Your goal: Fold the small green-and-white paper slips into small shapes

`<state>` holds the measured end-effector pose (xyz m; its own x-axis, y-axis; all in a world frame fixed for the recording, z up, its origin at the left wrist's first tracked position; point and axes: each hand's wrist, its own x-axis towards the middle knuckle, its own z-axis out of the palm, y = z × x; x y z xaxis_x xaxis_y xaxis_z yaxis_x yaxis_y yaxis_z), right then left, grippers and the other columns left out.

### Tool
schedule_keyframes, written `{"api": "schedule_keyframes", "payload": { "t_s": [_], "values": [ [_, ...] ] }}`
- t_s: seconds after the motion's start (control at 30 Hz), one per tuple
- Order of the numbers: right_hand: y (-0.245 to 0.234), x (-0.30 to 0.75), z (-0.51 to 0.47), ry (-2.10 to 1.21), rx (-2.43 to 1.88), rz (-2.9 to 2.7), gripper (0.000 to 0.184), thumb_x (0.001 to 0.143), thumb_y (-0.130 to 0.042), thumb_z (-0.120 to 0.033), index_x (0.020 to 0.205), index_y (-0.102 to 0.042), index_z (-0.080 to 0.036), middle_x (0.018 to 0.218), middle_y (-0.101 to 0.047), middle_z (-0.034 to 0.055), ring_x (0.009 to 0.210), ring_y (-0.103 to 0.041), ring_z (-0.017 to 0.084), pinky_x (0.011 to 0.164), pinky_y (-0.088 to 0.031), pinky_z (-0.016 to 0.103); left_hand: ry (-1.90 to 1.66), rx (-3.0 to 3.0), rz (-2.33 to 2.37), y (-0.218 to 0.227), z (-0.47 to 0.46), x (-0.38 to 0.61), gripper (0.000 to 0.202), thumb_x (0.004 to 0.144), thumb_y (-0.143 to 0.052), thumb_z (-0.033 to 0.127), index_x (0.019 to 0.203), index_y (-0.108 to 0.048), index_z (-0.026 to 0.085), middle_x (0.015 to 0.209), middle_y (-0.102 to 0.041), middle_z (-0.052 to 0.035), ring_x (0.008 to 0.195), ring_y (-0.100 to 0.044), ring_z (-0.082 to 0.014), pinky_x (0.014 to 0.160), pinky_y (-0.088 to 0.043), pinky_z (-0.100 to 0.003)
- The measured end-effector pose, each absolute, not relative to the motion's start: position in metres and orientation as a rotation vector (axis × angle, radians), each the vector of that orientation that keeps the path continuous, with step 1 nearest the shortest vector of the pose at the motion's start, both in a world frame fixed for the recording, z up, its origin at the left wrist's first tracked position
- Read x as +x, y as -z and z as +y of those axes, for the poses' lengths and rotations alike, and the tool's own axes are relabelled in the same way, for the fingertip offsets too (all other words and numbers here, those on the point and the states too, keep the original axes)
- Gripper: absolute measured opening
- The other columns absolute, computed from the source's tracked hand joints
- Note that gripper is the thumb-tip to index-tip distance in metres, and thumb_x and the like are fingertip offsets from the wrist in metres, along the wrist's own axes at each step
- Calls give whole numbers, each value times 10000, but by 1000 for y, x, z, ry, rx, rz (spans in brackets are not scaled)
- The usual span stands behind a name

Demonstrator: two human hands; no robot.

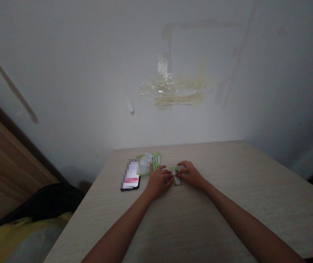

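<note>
A small flat green-and-white packet (177, 181) lies on the table between my hands. My left hand (158, 182) is at its left edge, thumb and forefinger closed together there, with the little finger sticking out. From the other side, my right hand (190, 175) has its bent fingertips and thumb on the packet's upper part, covering some of it. Just beyond my left hand is a pile of similar green-and-white packets (145, 165), fanned out and overlapping. The print on them is too small to read.
A dark-edged phone (131, 177) with a lit, blurred screen lies left of the pile. The pale wood-grain table (222, 219) meets a grey wall (91, 91) bearing peeling clear tape (170, 89). Left of the table are yellow and dark cloth (36, 226) and a wooden panel (6, 157).
</note>
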<state>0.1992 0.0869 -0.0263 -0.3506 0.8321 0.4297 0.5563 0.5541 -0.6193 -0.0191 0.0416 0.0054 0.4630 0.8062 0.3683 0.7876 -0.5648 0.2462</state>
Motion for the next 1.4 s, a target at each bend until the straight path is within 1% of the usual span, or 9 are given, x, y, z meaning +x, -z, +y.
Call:
{"api": "schedule_keyframes", "payload": {
  "t_s": [0.2,0.33,0.47,0.7,0.8,1.07,1.27,1.33,1.4],
  "values": [
    [29,195,88,-394,-1191,-2042,76,745,-725,-263,791,-778,-233,1185,-604,98,1166,-491,258,1046,-361,425,-689,2619,1445,-6,42,-19,189,892,-544,366,975,-714,364,1116,-699,24,1274,-437,-266,1064,143,-694],
    [32,190,91,-340,-1242,-2011,99,769,-702,-249,818,-781,-214,1197,-587,128,1174,-487,264,1043,-372,416,-690,2605,1452,-5,44,-20,183,888,-551,357,980,-709,364,1130,-693,28,1281,-428,-264,1066,147,-689],
    [33,188,93,-290,-1290,-2006,133,788,-697,-277,854,-782,-199,1197,-580,145,1172,-488,271,1037,-386,412,-696,2589,1439,-3,45,-20,173,882,-562,354,979,-705,360,1118,-695,27,1279,-430,-268,1059,132,-703],
    [28,185,91,-196,-1331,-2098,240,876,-592,-270,1068,-734,-257,1240,-564,134,1196,-470,274,1039,-375,417,-718,2603,1417,-2,46,-21,178,876,-575,351,999,-703,353,1113,-693,16,1268,-440,-271,1055,130,-710],
    [25,184,89,-185,-1364,-2124,261,896,-563,-283,1107,-716,-271,1259,-546,133,1216,-453,272,1046,-365,411,-735,2603,1420,-1,46,-20,176,879,-573,358,998,-703,358,1103,-696,18,1255,-450,-266,1047,139,-713],
    [22,181,83,-128,-1387,-2187,314,929,-504,-301,1209,-646,-301,1293,-520,114,1261,-414,257,1065,-337,411,-711,2598,1424,-3,45,-20,188,884,-559,369,1005,-704,362,1129,-687,11,1269,-438,-279,1052,104,-724],
    [28,182,84,-173,-1360,-2157,333,922,-512,-303,1235,-623,-319,1340,-497,102,1291,-390,271,1076,-317,448,-721,2626,1445,-1,44,-20,187,890,-550,362,1012,-691,374,1145,-681,27,1273,-440,-268,1055,106,-721],
    [31,185,87,-233,-1323,-2116,332,903,-538,-296,1221,-635,-302,1363,-471,104,1296,-387,276,1075,-322,456,-729,2627,1455,0,44,-20,197,895,-543,362,1036,-680,372,1158,-677,26,1282,-434,-266,1058,105,-718],
    [33,190,91,-327,-1281,-2045,312,865,-587,-284,1164,-671,-255,1335,-482,113,1255,-435,263,1065,-351,437,-726,2636,1469,1,44,-20,217,896,-541,367,1077,-660,377,1187,-666,25,1292,-425,-269,1057,97,-724]
  ]
}}
